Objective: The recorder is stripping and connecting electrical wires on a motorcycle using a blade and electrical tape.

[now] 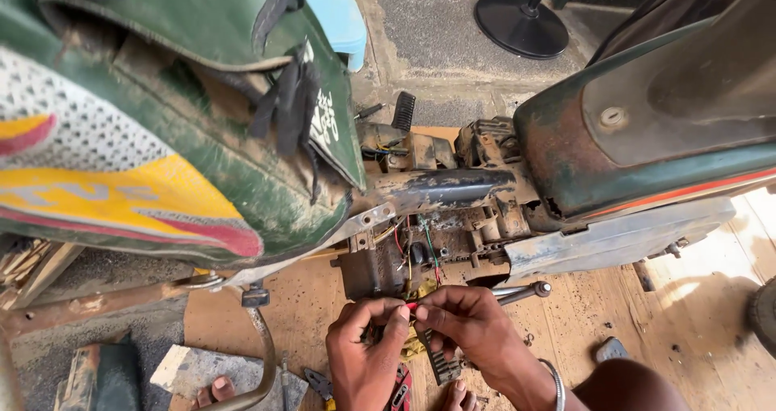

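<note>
Hard to make out beneath the knuckles: something small and red, a wire end (411, 305) perhaps, pinched between fingertips of left hand (365, 353) and right hand (477, 330), both sets clamped together just below the exposed wiring (416, 249) of the motorcycle frame (453, 189). Green seat (162, 112) tipped up, blocking the left. Kick lever (521, 291) poking out behind the right hand. Pliers (398, 388) mostly cut off below.

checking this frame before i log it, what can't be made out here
Head view:
- The small red wire end: fingertips of the left hand and right hand cover it.
- The red-handled tool: cut off by the bottom edge.
- The wiring inside the rusty motorcycle frame: too small and shadowed to trace.
</note>
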